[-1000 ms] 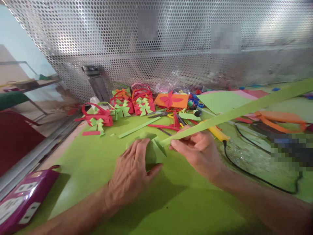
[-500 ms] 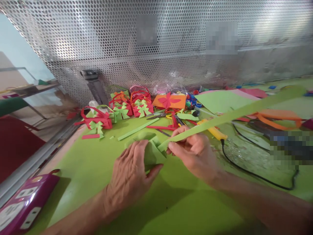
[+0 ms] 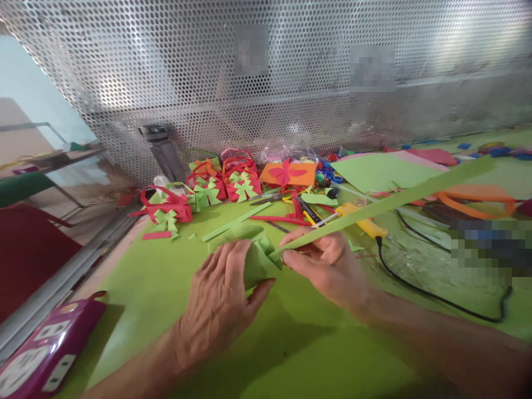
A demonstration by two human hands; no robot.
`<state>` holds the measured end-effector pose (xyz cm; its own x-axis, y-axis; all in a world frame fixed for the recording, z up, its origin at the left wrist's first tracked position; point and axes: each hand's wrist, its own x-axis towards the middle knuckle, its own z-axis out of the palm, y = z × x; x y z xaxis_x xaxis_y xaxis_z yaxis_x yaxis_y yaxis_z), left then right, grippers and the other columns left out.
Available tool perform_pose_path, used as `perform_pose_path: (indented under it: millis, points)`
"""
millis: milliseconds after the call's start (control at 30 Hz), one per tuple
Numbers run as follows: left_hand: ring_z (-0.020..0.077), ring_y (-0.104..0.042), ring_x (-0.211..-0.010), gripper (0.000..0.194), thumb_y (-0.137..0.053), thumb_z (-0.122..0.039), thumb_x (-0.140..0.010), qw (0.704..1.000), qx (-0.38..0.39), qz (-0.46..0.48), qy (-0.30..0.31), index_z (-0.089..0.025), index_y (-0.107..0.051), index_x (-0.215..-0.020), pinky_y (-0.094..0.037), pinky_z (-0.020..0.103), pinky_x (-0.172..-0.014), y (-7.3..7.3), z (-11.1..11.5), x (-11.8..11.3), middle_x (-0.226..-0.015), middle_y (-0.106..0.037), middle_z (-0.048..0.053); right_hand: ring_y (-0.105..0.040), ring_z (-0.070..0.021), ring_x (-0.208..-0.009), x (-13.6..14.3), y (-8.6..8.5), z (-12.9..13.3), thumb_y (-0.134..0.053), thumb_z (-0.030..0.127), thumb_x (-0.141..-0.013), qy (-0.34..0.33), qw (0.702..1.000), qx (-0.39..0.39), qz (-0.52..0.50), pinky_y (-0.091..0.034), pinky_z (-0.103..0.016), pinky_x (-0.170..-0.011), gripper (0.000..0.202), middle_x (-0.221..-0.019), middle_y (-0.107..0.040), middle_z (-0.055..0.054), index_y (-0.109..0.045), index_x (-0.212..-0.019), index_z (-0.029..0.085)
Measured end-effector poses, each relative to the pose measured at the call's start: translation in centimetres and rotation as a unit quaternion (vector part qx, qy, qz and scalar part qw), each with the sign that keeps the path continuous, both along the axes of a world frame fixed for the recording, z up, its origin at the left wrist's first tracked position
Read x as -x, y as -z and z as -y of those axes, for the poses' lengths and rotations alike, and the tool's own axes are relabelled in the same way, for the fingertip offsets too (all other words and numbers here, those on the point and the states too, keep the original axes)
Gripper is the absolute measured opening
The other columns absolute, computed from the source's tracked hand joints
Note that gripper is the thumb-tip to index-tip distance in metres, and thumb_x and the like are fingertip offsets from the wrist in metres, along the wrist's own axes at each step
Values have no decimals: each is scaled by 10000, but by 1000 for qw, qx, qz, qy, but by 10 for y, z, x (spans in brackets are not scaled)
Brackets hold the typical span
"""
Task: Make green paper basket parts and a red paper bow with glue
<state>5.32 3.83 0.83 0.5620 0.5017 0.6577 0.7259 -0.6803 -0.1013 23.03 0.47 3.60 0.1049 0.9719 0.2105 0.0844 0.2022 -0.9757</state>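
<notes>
My left hand (image 3: pixel 220 293) is wrapped round a small folded green paper box (image 3: pixel 260 257) on the green tabletop, its thumb along the near side. Part of the box is hidden behind those fingers. In my right hand (image 3: pixel 326 263) a long light green paper strip (image 3: pixel 386 205) is pinched between thumb and fingers. The strip's near end meets the right edge of the box; its far end rises off to the upper right. Whether that end is stuck to the box I cannot tell.
Small red paper baskets with green bows (image 3: pixel 241 180) stand at the back left, near a grey bottle (image 3: pixel 164 155). A yellow glue gun (image 3: pixel 366 219) with a black cord lies right of centre. Green paper sheets (image 3: pixel 382 172) lie behind it. A purple power strip (image 3: pixel 50 346) sits front left.
The far part of the green strip has dipped and swung a little. My right hand has shifted slightly left and closer to the box; my left hand keeps its hold.
</notes>
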Motion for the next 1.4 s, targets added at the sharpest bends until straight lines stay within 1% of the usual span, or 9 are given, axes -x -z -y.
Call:
perform_pose_path:
  millis: [133, 333, 500, 633, 833, 1000, 1100, 1233, 1400]
  points:
    - [281, -612, -918, 551, -618, -371, -752, 1000, -2, -6, 4, -88, -409, -1176, -530, 405, -754, -1, 0, 0, -1007, -615, 165, -415, -81, -506, -1, -2, 0, -618, 206, -666, -6, 1000, 25, -16, -321, -191, -454, 68, -533, -498, 48, -571, -659, 158]
    - [278, -609, -918, 525, -573, -383, -775, 1000, 16, 7, -4, -158, -376, -1207, -531, 415, -756, 0, -1, 0, -1023, -618, 141, -424, -77, -508, -3, -4, -1, -624, 229, -681, -10, 1000, -4, 2, -339, -194, -462, 116, -559, -507, 48, -532, -649, 166]
    - [275, -624, -890, 548, -588, -402, -764, 1000, 4, 16, 0, -188, -363, -1215, -540, 410, -724, 0, -1, 0, -1006, -625, 114, -519, -106, -554, -3, -3, 0, -582, 202, -725, 1, 999, -20, 34, -394, -218, -502, 105, -601, -576, 26, -503, -657, 188]
    - [270, -622, -907, 537, -608, -356, -769, 1000, 20, -9, -11, -151, -361, -1198, -533, 403, -744, -4, 3, 0, -1027, -621, 127, -583, -126, -588, -1, -4, 1, -557, 179, -735, 1, 999, -12, 32, -449, -236, -540, 128, -595, -606, 27, -456, -662, 203]
    - [292, -615, -945, 533, -599, -340, -774, 999, 40, -5, -5, -155, -353, -1209, -523, 420, -775, -5, 5, 1, -1046, -616, 137, -612, -135, -579, -1, -2, 3, -544, 196, -762, -17, 999, -4, 39, -482, -243, -545, 43, -617, -646, 7, -559, -801, 185]
    - [290, -614, -949, 530, -606, -327, -775, 999, 35, -5, -4, -158, -355, -1210, -525, 414, -778, -5, 5, 2, -1045, -618, 130, -579, -130, -566, -2, 5, 4, -541, 252, -800, 4, 989, -72, 128, -450, -224, -513, 115, -610, -638, 7, -634, -783, 187]
    - [296, -607, -972, 529, -591, -339, -782, 999, 50, -3, -8, -177, -349, -1224, -520, 431, -794, -5, 4, 2, -1064, -615, 126, -541, -123, -535, -2, 5, 5, -521, 266, -818, 10, 984, -74, 162, -426, -217, -486, 159, -554, -587, 20, -635, -738, 189]
    - [291, -601, -985, 515, -576, -355, -795, 998, 57, -3, -11, -197, -351, -1230, -515, 437, -801, -4, 4, 2, -1072, -612, 115, -505, -113, -502, -1, 6, 6, -491, 279, -845, 3, 981, -80, 179, -426, -228, -501, 222, -514, -539, 30, -604, -675, 194]
    - [286, -615, -959, 513, -618, -351, -768, 1000, 21, -7, -10, -135, -408, -1183, -514, 396, -797, -5, 4, 1, -1041, -624, 141, -494, -107, -474, -1, 10, 6, -474, 305, -865, -7, 982, -80, 172, -424, -239, -501, 304, -504, -530, 38, -509, -578, 208]
